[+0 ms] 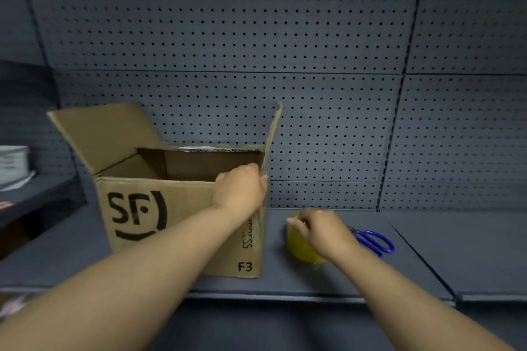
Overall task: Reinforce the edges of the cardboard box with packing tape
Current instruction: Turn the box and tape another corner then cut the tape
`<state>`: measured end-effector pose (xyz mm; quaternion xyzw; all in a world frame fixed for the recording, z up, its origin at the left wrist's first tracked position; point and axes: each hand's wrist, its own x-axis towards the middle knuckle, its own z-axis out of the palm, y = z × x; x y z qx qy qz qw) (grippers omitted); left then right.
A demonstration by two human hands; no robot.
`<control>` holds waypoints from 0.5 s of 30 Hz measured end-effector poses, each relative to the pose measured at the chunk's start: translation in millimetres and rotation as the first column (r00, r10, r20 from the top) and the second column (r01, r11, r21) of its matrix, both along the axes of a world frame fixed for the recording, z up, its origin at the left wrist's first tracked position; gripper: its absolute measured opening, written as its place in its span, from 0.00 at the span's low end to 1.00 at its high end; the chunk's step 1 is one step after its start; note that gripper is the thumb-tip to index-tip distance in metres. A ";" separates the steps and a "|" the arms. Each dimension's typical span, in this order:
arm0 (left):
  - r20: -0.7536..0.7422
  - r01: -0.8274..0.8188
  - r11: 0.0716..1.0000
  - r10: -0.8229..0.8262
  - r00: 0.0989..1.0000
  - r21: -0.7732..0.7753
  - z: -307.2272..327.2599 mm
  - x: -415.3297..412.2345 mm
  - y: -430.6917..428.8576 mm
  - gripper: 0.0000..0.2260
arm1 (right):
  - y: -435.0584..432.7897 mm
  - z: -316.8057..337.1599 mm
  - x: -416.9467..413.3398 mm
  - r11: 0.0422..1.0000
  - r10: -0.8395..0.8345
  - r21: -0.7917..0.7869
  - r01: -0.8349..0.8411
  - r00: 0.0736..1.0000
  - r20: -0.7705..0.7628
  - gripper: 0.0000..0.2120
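A person prepares to tape an open cardboard box (159, 208) standing left of centre on a dark shelf (427, 251), in front of a grey pegboard wall (313, 65). The left hand (239, 188), at mid-frame, grips the box's upper right corner, fingers curled over the rim at the foot of the upright right flap (272, 137). The right hand (322, 232), lower right of centre, closes on a yellow roll of packing tape (299, 248) that sits on the shelf just right of the box. Its fingertips are bunched at the roll's top as if feeling for the loose end, though whether any tape is lifted cannot be told. Blue-handled scissors (376, 241) lie just beyond that hand, toward the right. No fresh tape shows on the box edges, so the job looks barely begun. The step at hand appears to be freeing the tape's end. It would go best with the box held firm as it is, the strip drawn out taut, centred along an edge and pressed down on both faces before cutting.
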<state>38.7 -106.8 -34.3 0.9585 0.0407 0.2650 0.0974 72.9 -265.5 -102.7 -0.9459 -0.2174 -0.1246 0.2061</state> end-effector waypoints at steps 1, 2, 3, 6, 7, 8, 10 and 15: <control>-0.013 0.008 0.999 -0.009 1.000 -0.040 0.5 -7.4 2.5 0.14 | -4.5 5.2 2.6 0.999 -0.003 0.049 0.002 1.000 0.015 0.16; -0.028 0.017 0.997 -0.019 0.999 -0.070 1.4 -16.7 5.6 0.13 | -6.5 10.5 4.1 0.995 0.004 0.096 -0.006 1.000 0.028 0.15; -0.042 0.029 0.995 -0.033 0.999 -0.096 2.2 -27.3 9.4 0.13 | -6.7 16.4 4.7 0.990 0.021 0.138 -0.025 0.999 0.026 0.14; -0.070 0.092 0.981 -0.105 0.992 -0.169 6.2 -66.9 22.6 0.13 | -2.3 33.7 5.5 0.954 0.064 0.298 -0.040 0.995 -0.071 0.15; -0.092 0.123 0.969 -0.145 0.985 -0.216 8.7 -80.9 27.7 0.13 | 0.1 39.2 7.0 0.937 0.062 0.349 -0.027 0.994 -0.090 0.17; -0.112 0.149 0.950 -0.186 0.976 -0.275 11.9 -94.4 33.1 0.12 | 2.8 43.4 9.4 0.919 0.061 0.394 -0.016 0.993 -0.103 0.20; -0.159 0.161 0.907 -0.238 0.958 -0.388 17.6 -124.6 48.3 0.09 | 11.5 51.5 10.6 0.866 0.125 0.497 -0.041 0.983 -0.136 0.26; -0.286 0.059 0.918 -0.183 0.940 -0.393 33.0 -181.4 106.1 0.18 | 31.7 62.2 3.3 0.703 0.454 0.690 -0.173 0.856 -0.247 0.29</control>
